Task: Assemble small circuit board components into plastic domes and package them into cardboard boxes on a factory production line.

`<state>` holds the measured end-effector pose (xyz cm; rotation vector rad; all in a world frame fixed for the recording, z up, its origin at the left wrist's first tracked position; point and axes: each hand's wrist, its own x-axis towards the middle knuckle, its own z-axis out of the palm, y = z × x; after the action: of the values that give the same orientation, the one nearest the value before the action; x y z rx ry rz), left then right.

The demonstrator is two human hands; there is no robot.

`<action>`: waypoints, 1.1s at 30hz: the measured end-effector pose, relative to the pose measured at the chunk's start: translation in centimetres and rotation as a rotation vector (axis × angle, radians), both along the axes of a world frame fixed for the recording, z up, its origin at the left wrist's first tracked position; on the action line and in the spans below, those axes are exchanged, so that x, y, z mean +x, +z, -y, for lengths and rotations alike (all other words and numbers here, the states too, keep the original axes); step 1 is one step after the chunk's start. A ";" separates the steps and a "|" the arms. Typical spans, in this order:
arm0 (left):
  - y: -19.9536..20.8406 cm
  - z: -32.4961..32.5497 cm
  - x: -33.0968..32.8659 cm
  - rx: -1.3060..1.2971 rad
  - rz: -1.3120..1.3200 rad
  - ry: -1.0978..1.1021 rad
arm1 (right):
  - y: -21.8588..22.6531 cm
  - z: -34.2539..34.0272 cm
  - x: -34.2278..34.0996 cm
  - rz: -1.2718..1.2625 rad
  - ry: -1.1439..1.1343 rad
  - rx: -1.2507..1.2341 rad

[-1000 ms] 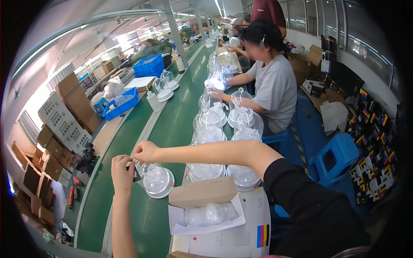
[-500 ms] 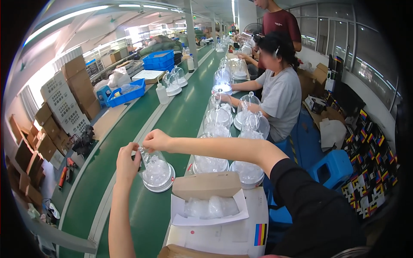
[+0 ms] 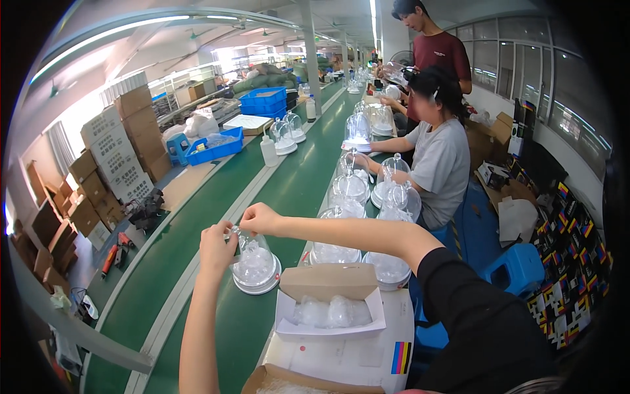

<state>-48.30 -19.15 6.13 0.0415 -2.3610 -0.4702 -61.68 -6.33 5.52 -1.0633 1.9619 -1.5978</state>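
In front of me a clear dome (image 3: 252, 247) stands upright on a round white base (image 3: 257, 284), with crumpled clear plastic film inside. My left hand (image 3: 217, 248) is closed at the left of its top, fingers and thumb at the knob. From the other side my right hand (image 3: 261, 218) reaches over, fingertips pinched together beside the knob. Whatever small thing lies between the right fingertips is hidden. Just right of the dome, an open white carton (image 3: 331, 327) holds bubble-wrapped pieces (image 3: 333, 311).
More domes (image 3: 391, 264) crowd the right edge of the green conveyor (image 3: 197, 315). A white squeeze bottle (image 3: 269, 151) and a blue tray (image 3: 214, 147) are on the far left side. A co-worker in grey (image 3: 438, 154) sits ahead on the right. A blue stool (image 3: 518, 268) is beside me.
The whole view has shifted, so everything sits a little further right and lower in the upper part. Both hands stay at the dome's top. The far dome's bright glow has faded.
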 end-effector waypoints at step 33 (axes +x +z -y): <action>0.3 0.1 2.8 -0.137 0.000 0.099 | -0.8 2.3 1.2 0.438 0.116 -0.110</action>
<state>-45.54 -19.24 6.40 0.0949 -2.3724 -0.2602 -60.51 -8.58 4.72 -0.7660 1.5136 -1.7167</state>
